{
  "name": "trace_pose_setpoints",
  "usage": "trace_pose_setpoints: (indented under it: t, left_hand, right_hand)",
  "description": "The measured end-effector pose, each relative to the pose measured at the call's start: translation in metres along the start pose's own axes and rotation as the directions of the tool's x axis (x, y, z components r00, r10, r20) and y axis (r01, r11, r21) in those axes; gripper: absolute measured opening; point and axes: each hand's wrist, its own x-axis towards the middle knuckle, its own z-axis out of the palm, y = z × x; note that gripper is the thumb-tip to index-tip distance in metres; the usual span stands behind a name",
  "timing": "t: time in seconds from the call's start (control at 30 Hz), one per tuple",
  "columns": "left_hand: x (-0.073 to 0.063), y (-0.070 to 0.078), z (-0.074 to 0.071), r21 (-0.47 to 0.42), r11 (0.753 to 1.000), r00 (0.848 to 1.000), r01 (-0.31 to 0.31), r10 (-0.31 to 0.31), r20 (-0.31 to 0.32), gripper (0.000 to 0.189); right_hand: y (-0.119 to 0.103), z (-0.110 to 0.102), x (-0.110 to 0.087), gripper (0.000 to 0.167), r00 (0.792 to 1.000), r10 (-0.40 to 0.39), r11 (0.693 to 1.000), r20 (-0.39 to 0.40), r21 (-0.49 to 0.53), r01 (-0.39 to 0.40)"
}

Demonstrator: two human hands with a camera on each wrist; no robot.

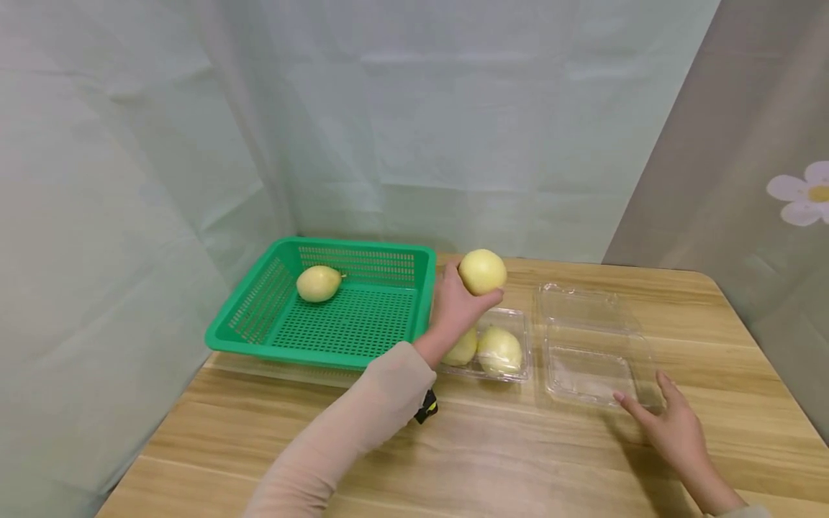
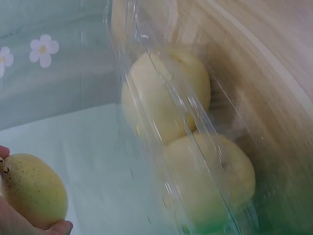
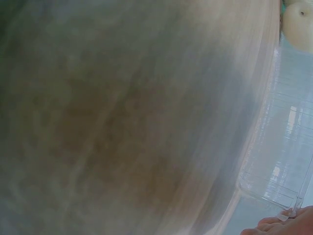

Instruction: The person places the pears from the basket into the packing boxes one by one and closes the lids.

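Observation:
My left hand (image 1: 453, 306) grips a yellow pear (image 1: 482, 272) and holds it up above a clear plastic fruit box (image 1: 526, 360). The short stem and speckled skin of this pear (image 2: 36, 191) show in the left wrist view. Two more pears (image 1: 500, 351) sit side by side in that box, partly behind my forearm. To its right, a second clear box (image 1: 591, 370) lies unfolded with its lid to the back. My right hand (image 1: 676, 432) is at this box's front right corner, thumb and forefinger spread apart. Its fingertips (image 3: 266, 226) appear to meet the rim in the right wrist view.
On the left of the wooden table (image 1: 518, 446) stands a green plastic basket (image 1: 320, 357) with one pear (image 1: 319, 283) inside. A small black object (image 1: 426, 408) shows under my left sleeve. Pale curtains (image 1: 453, 129) hang behind the table.

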Motion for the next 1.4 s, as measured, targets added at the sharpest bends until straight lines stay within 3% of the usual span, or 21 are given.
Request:
trace_pose_setpoints:
  t: [0.27,0.6,0.9,1.13,1.4]
  left_hand:
    - [-0.007,0.004,0.013,-0.001,1.0,0.999,0.03,-0.03,0.037,0.075]
    - [-0.012,0.006,0.031,-0.016,1.0,0.996,0.006,-0.004,0.084,0.076]
    - [-0.024,0.009,0.051,-0.024,1.0,0.99,-0.002,0.005,0.139,0.072]
    - [-0.031,0.012,0.065,-0.013,1.0,0.983,-0.004,0.006,0.181,0.079]
    - [-0.034,0.007,0.08,-0.019,1.0,0.982,-0.002,0.006,0.187,0.076]
  right_hand:
    - [0.001,0.002,-0.001,0.096,1.0,-0.004,1.0,-0.017,0.003,0.004]
    - [-0.001,0.001,0.001,0.096,0.999,-0.009,1.0,-0.042,0.003,0.009]
    - [-0.001,0.001,0.002,0.098,1.0,0.02,1.0,0.013,0.011,-0.021]
    - [-0.001,0.001,0.0,0.098,1.0,0.024,1.0,0.004,0.016,-0.024]
    - [-0.001,0.003,0.001,0.098,1.0,0.006,0.999,-0.018,0.033,-0.006]
